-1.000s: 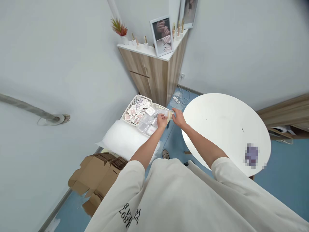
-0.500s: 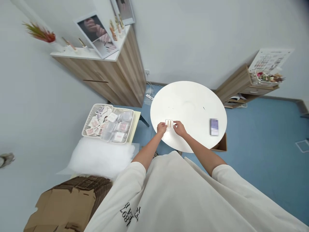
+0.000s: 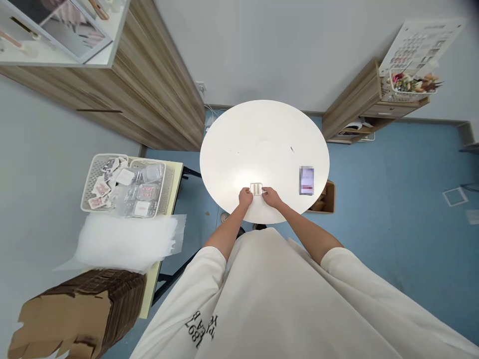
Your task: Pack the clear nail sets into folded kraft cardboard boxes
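A small, flat white case (image 3: 256,189) with tan strips across its middle is over the near part of the round white table (image 3: 262,117). My left hand (image 3: 245,197) pinches its left edge, fingers closed. On the opposite edge my right hand (image 3: 271,197) grips it the same way. Whether the case rests on the tabletop or is slightly lifted, I cannot tell. A phone-like item (image 3: 306,180), its screen blurred, lies on the table to the right of my right hand.
Left, a yellow side table (image 3: 175,172) bears white baskets (image 3: 85,187) of small packs, white wrapping sheets (image 3: 127,239) and folded cardboard (image 3: 63,319). A wooden cabinet (image 3: 160,99) stands behind it. Under the round table's right edge is a brown box (image 3: 330,197); a shelf unit (image 3: 355,102) is farther back.
My view has tipped downward and shifted, so the side table and cabinet appear farther left and the round table higher. Both hands keep hold of the white case.
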The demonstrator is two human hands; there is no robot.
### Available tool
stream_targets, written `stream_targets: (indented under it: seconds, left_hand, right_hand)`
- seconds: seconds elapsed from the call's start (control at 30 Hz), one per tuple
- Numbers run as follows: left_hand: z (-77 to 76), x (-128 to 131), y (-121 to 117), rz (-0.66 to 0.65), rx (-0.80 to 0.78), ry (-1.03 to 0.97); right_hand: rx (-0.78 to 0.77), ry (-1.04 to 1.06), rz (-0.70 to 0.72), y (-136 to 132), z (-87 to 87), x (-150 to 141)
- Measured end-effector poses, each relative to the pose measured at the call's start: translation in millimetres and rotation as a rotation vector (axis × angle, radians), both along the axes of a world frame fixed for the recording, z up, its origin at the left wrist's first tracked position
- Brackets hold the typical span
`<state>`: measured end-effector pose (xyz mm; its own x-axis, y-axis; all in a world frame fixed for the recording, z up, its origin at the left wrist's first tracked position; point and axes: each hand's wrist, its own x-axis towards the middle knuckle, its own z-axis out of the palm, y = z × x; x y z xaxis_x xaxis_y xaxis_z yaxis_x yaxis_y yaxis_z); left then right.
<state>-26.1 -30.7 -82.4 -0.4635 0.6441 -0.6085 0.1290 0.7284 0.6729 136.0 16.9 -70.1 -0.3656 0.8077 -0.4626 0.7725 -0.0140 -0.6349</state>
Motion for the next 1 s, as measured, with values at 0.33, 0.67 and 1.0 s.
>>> stream_targets:
  seconds: [0.33,0.67,1.0]
  left_hand:
    - [9.2,-4,-6,0.007,-0.023,-0.067]
    - [14.7,3,-2,-0.029,0.181,-0.298]
    - [7.9,-14,-12,-0.072,0.015,-0.099]
  right_hand:
    - [-0.013,0.101,-0.11,-2,-0.5,-6]
    - [-0.07,0.182,-0.137,-2,2.2,-23]
    - [-0.111,0.058,-0.258,7,5.9,-4]
